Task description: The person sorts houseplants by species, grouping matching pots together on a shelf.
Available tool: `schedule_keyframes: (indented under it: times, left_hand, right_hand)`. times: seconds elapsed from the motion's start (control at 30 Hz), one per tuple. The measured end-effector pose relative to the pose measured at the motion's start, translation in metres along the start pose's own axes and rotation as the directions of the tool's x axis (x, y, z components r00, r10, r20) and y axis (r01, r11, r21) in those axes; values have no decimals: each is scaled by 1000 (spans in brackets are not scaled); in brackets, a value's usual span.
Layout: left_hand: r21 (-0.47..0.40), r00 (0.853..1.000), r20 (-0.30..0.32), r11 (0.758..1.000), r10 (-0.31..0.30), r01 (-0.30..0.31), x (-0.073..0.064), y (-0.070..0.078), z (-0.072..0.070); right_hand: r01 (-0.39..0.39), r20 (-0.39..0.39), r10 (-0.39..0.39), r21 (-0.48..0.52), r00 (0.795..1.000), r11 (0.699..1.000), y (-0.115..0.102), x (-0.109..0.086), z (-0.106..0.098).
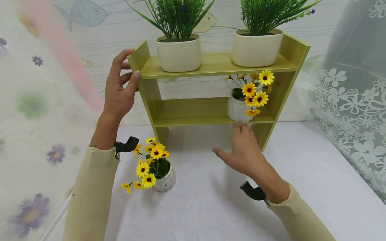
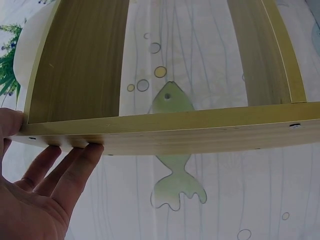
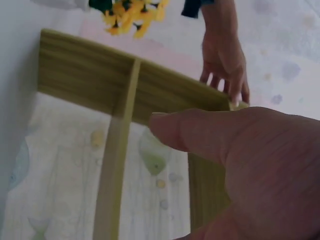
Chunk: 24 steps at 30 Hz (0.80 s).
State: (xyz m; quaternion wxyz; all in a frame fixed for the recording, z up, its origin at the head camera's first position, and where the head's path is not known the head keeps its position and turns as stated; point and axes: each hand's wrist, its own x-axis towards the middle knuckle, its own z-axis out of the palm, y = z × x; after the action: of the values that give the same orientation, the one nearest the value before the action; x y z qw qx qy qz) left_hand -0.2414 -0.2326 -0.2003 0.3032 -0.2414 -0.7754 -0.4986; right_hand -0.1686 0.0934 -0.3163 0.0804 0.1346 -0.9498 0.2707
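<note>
A two-tier wooden shelf stands in front of me. My left hand grips its upper left corner, thumb at the front edge; in the left wrist view the fingers touch the side panel's outer face. On the lower board, toward the right, sits a white ribbed pot of yellow flowers. My right hand reaches up to the board's front edge just below that pot, thumb spread away. Whether its fingertips touch the pot or board I cannot tell. The right wrist view shows the thumb extended.
Two cream planters, one on the left and one on the right, hold green plants on the top board. A second pot of yellow flowers stands on the white tablecloth, left of centre. Patterned curtains hang around.
</note>
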Motion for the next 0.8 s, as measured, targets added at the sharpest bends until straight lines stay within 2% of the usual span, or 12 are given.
schedule_keyframes:
  times: [0.13, 0.3, 0.47, 0.63, 0.8]
  left_hand:
    - [6, 1000, -2, 1000, -4, 4, 0, 0, 0]
    - [7, 1000, -1, 1000, -7, 7, 0, 0, 0]
    - [4, 1000, -3, 1000, -3, 3, -1, 1, 0]
    - [6, 1000, -2, 1000, -4, 4, 0, 1, 1]
    - [6, 1000, -3, 1000, -2, 2, 0, 1, 0]
  right_hand:
    - [41, 40, -41, 13, 998, 999, -9, -1, 14]
    - [110, 53, -109, -20, 993, 994, -17, 2, 38]
    - [111, 133, -113, 24, 985, 994, -22, 5, 57]
    - [110, 225, -121, 61, 967, 992, -27, 7, 73]
    - [143, 298, -157, 69, 941, 987, -34, 8, 91]
